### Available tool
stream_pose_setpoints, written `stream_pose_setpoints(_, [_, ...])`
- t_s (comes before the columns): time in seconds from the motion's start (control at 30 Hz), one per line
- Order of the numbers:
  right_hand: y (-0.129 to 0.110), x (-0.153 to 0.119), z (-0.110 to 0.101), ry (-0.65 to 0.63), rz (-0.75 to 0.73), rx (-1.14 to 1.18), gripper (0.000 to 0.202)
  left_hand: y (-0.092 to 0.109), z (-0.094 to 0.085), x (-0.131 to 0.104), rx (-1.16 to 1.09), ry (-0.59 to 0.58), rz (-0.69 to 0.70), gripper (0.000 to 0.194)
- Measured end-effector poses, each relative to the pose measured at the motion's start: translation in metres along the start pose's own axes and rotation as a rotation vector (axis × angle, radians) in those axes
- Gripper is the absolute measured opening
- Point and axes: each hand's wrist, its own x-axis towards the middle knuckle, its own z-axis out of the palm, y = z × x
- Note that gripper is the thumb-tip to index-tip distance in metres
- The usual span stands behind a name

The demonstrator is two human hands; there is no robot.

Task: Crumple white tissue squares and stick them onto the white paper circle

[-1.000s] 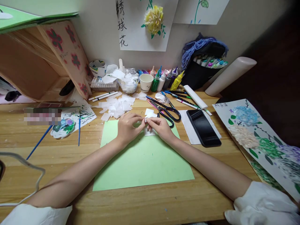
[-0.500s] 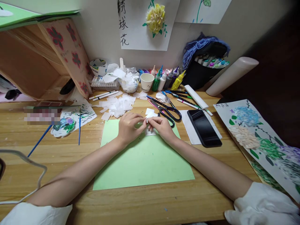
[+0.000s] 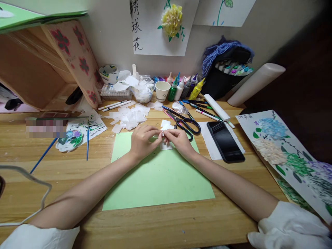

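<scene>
The tabletop (image 3: 145, 226) fills most of the scene, a green sheet (image 3: 158, 183) lying on its near middle, partly under both forearms. To the right is the flower picture (image 3: 298, 164), its blue, cream, green and purple blooms already in place; that one looks largely done. The left hand (image 3: 144, 141) and the right hand (image 3: 181, 141) meet over the far edge of the green sheet, each with thumb and forefinger closed in a pinch. Beyond them to the left spreads a paper pile (image 3: 132, 117) of loose white pieces, apparently cut and unshaped. The scissors (image 3: 178, 121) lie just far and right of the hands, in neither one's grip. One white square (image 3: 165, 123) shows beyond the fingertips, another on the near side. Smallest is the paper bit (image 3: 163, 132) between both pinches — gathered, it seems, but not yet finished, and plenty of pieces remain unworked.
</scene>
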Motion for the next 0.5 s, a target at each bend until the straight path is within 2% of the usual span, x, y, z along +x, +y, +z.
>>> stream_pose_setpoints(0.5, [-0.0005, -0.0001, -0.0002, -0.004, -0.007, 0.001, 0.025, -0.0008, 0.001, -0.0013, -0.015, 0.002, -0.002, 0.014])
